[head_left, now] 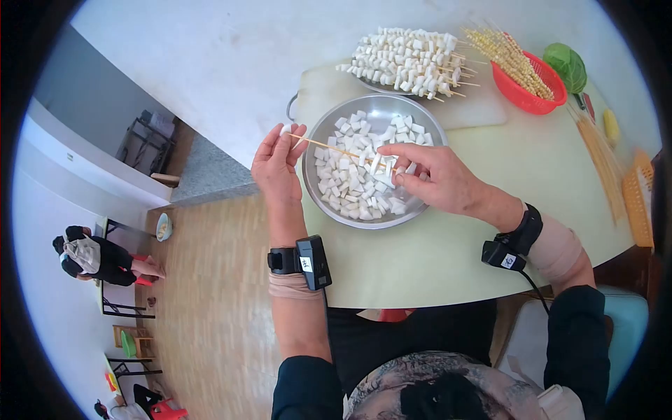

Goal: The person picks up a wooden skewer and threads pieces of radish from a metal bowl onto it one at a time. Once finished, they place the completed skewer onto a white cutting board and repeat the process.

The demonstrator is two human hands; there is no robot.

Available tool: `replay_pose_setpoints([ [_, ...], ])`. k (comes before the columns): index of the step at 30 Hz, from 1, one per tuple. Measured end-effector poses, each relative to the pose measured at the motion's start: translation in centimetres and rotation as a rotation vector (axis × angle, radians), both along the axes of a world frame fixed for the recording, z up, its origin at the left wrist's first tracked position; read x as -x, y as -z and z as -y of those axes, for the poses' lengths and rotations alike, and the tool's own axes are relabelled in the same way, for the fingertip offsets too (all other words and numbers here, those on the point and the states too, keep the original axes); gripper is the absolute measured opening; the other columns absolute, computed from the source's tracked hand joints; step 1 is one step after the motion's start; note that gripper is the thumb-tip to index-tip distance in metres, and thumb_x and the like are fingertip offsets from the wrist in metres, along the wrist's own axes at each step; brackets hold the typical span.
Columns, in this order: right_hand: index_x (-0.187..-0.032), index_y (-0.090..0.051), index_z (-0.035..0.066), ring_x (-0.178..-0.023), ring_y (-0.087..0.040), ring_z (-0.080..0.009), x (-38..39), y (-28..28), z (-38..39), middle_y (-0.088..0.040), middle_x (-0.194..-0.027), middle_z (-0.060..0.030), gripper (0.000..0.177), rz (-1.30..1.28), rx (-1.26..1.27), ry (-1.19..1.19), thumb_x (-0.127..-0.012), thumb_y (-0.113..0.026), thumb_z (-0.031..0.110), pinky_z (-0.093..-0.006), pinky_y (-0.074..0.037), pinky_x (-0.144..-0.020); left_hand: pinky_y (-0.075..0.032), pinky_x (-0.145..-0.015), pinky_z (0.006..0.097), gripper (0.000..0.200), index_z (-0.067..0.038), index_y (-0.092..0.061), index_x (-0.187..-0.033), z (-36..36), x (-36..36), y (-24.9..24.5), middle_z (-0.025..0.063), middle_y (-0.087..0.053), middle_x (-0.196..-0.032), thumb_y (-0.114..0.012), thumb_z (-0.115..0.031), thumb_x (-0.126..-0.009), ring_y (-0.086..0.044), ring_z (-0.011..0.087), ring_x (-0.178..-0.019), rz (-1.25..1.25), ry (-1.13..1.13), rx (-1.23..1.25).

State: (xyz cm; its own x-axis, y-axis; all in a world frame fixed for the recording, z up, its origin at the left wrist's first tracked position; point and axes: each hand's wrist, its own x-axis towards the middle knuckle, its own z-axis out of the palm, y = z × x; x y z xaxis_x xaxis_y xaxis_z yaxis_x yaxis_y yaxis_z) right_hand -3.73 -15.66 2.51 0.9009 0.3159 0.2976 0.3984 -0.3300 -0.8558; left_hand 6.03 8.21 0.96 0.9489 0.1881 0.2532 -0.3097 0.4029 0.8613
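Observation:
A thin wooden skewer (pixel 318 143) slants across a round metal bowl (pixel 427 120) full of white cut pieces (pixel 341 187). My right hand (pixel 444 178) is closed around its lower end, over the right side of the bowl, with a few white pieces by the fingers. At the bowl's left rim, my left hand (pixel 278 164) pinches a single white cube (pixel 285 130) right at the skewer's other tip. Each wrist wears a black strapped device.
Behind the bowl, loaded skewers (pixel 409 61) are piled on a pale cutting board (pixel 479 115). To the right are a red basket (pixel 532 105) with more skewers, a cabbage (pixel 565 66), bare sticks (pixel 600 164) and a yellow basket (pixel 637 199). A person (pixel 105 259) sits far left.

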Motion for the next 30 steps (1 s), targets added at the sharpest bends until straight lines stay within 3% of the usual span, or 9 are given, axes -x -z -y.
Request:
replay_pose_setpoints([
  [21,-0.115,-0.054,0.003,-0.060,-0.056,-0.0194,-0.6,0.6,0.2,-0.058,-0.070,-0.0123,0.037,0.065,0.045,0.029,-0.078,-0.051,0.006,-0.0300,-0.046,-0.059,-0.057,-0.071,0.0299,0.023,0.012,-0.053,-0.105,1.0,0.6,-0.4,0.0212,-0.060,-0.096,-0.055,0.002,-0.084,-0.063,0.0286,-0.089,0.058,-0.107,-0.223],
  [30,-0.116,-0.051,-0.002,-0.062,-0.057,-0.0224,-0.4,-0.1,0.4,-0.058,-0.071,-0.0153,0.037,0.098,0.046,-0.057,-0.079,-0.051,0.006,-0.0317,-0.046,-0.060,-0.057,-0.068,0.0294,0.018,0.010,-0.056,-0.100,1.2,0.5,-0.3,0.0189,-0.062,-0.093,-0.056,0.003,-0.083,-0.065,0.0256,-0.085,0.142,-0.162,-0.361],
])
